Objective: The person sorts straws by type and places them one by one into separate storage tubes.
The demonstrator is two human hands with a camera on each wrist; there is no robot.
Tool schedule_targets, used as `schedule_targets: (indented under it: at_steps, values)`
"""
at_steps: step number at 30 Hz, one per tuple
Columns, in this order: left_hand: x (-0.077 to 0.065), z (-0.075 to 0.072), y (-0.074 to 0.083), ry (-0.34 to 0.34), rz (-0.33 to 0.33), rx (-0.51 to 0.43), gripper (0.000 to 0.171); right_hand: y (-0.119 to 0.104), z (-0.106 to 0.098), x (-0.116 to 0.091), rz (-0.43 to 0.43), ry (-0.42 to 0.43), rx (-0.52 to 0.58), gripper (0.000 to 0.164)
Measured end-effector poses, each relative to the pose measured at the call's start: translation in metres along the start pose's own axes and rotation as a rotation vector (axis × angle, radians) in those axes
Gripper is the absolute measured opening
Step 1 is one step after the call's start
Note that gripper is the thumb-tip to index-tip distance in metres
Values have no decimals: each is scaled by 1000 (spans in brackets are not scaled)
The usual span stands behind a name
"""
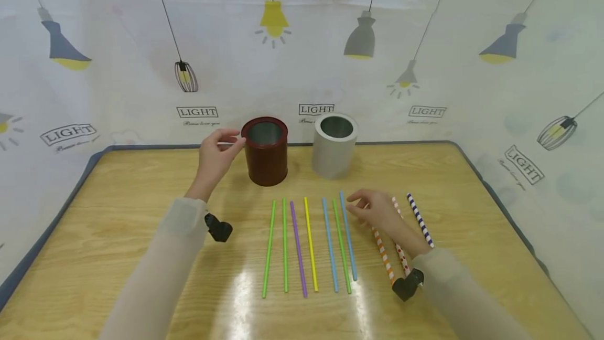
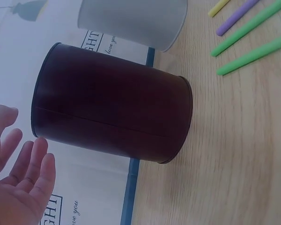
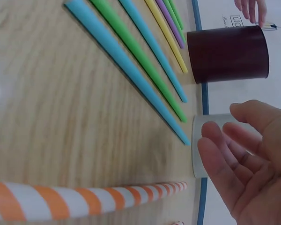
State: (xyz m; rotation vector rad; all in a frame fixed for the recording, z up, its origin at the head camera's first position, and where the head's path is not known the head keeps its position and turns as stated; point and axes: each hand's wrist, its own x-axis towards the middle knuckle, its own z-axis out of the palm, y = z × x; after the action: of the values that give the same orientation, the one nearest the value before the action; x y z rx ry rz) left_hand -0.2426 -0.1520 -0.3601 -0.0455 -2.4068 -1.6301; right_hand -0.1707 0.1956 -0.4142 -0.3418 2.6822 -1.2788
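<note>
My left hand (image 1: 217, 156) is beside the rim of a dark red canister (image 1: 267, 164), fingers loosely bent and holding nothing. Whether a fingertip touches the rim I cannot tell. Above the table hovers my right hand (image 1: 379, 215), its fingers relaxed with nothing between them, near the top of a blue straw (image 1: 348, 235). Left of that straw lie further plain straws: green (image 1: 342, 246), blue (image 1: 330, 244), yellow (image 1: 311, 244), purple (image 1: 299, 249) and two more green ones. Beneath and beside the right forearm are an orange-striped straw (image 1: 384, 256), partly hidden, and a red-dotted straw (image 1: 402, 259).
A white canister (image 1: 333, 153) stands upright right of the dark red one, near the back edge. A dark-blue-striped straw (image 1: 420, 219) lies farthest right. Behind and around the wooden table (image 1: 141, 182) hangs a sheet (image 1: 226, 30) printed with lamps.
</note>
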Motion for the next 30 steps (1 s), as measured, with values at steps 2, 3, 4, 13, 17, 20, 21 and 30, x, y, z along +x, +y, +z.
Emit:
schedule_targets:
  at_steps: [2,3,4,13,17,20,21,30]
  values:
    - [1,1,-1,0,-9,-7,36,1,4,-1,34,-7,14,24]
    - [1,1,-2,0,-12,-11,36,1,5,-2,50,-11,22,23]
    - [1,2,-2,-3,-11,-14,37,1,6,-3,55,-14,21,23]
    - [3,8,-5,-19,-46,-30,36,5,20,-9,76,10,18,23]
    - [5,11,-7,-9,-48,-42,36,8,25,-11,108,38,76,23]
    - [5,11,-7,-2,-47,-50,35,9,29,-12,145,50,115,23]
    - [5,11,-7,-1,-49,-54,34,9,30,-12,156,51,127,23]
    - [7,12,-9,4,-58,-72,35,13,36,-12,218,77,146,22]
